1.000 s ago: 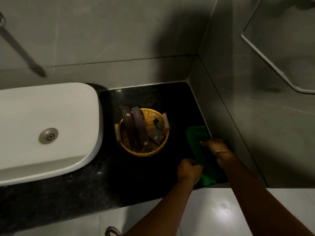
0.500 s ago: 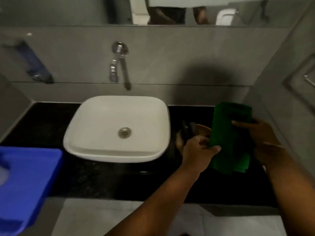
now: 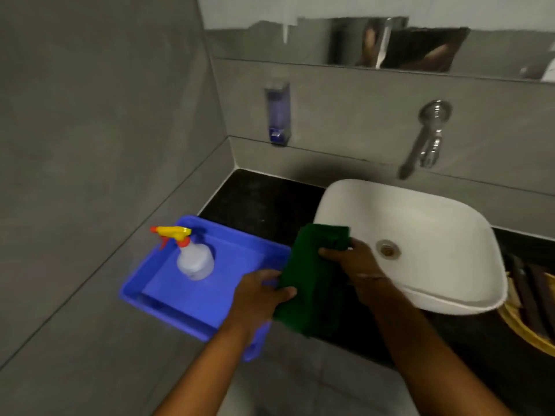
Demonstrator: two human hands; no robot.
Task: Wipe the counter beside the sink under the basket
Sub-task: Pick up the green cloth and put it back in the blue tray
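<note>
Both hands grip the green cloth (image 3: 315,277): left hand (image 3: 258,298) pinches its lower edge, right hand (image 3: 357,262) holds the upper part, cloth held up off the counter (image 3: 264,202). Basket (image 3: 528,313) sits at the counter's right edge beside the sink (image 3: 420,223), not lifted; wiping under it looks not yet done. Forearms reach forward over the front edge, beside the blue tray (image 3: 192,292) with its spray bottle (image 3: 192,253).

Dim, even indoor light; whole frame softened by motion blur.
Tap (image 3: 426,136) smeared; wall lines bow at edges; sink (image 3: 420,211) brightest.
</note>
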